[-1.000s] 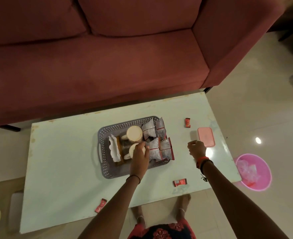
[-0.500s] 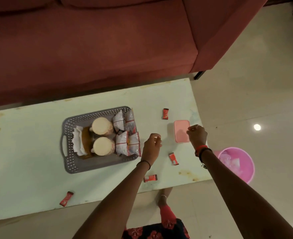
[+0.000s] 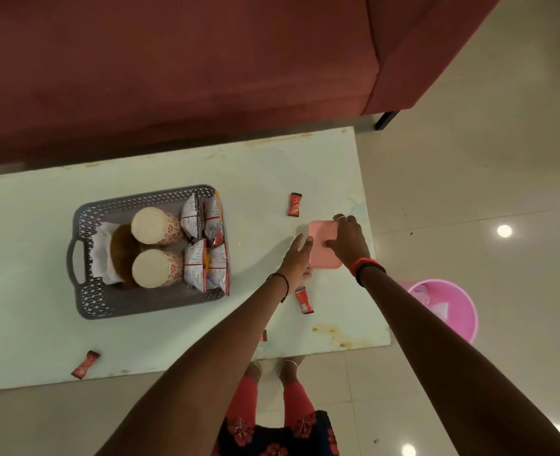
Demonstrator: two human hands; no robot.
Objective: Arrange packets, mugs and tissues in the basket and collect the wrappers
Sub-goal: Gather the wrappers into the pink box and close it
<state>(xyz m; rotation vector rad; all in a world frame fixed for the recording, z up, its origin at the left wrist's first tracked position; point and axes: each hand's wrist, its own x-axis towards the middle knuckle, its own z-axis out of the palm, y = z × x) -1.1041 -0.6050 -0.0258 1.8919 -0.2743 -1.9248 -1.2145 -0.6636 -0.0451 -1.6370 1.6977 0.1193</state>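
Hands meet on the pink box (image 3: 320,256) at three o'clock of the basket (image 3: 84,301), probably to open it for the wrappers (image 3: 295,204) lying loose around it: left hand (image 3: 296,258) lays straight fingers against its edge, right hand (image 3: 349,240) curls over its top. Mugs (image 3: 155,225), packets (image 3: 202,268) and tissues (image 3: 99,255) sit in the basket. Half a second ago the left hand hovered short, curled.

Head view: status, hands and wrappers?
Left hand flat against pink box; right hand grips it. Red wrappers loose on table, one half under left forearm.
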